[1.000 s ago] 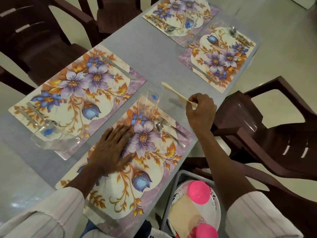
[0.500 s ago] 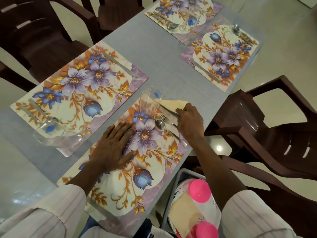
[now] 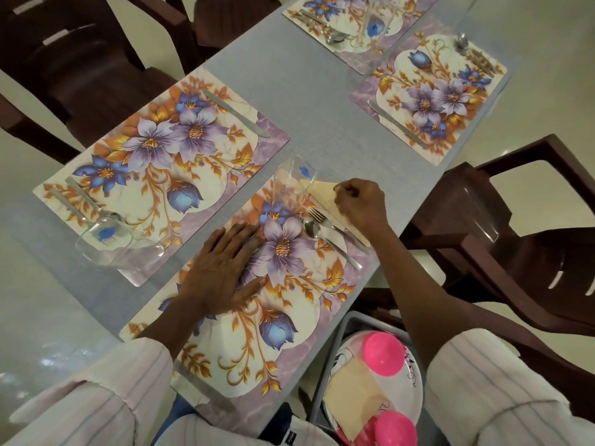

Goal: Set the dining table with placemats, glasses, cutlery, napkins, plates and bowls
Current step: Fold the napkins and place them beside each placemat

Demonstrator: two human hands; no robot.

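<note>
The napkin (image 3: 322,194) lies at the far right corner of my near placemat (image 3: 289,317), tucked under the fork (image 3: 325,220), just beside the glass (image 3: 294,178) and close to the table's (image 3: 309,101) right edge. Its long axis runs diagonally, from the pointed corner by the glass back toward me and to the right, roughly in line with the fork and the spoon (image 3: 322,239) next to it. My right hand (image 3: 360,204) is curled nearly closed over it, fingertips pinching or pressing the far edge; I cannot tell which. My left hand (image 3: 222,272) is spread flat and empty on the mat, pinning it. To finish well, I judge I should slide the napkin square with the cutlery and the mat's edge, flatten it, keep my knuckles off the glass, and avoid nudging the fork askew as I let go. More napkins, a plate (image 3: 415,381) and pink bowls (image 3: 383,352) wait in the bin (image 3: 325,358) below my right arm.
</note>
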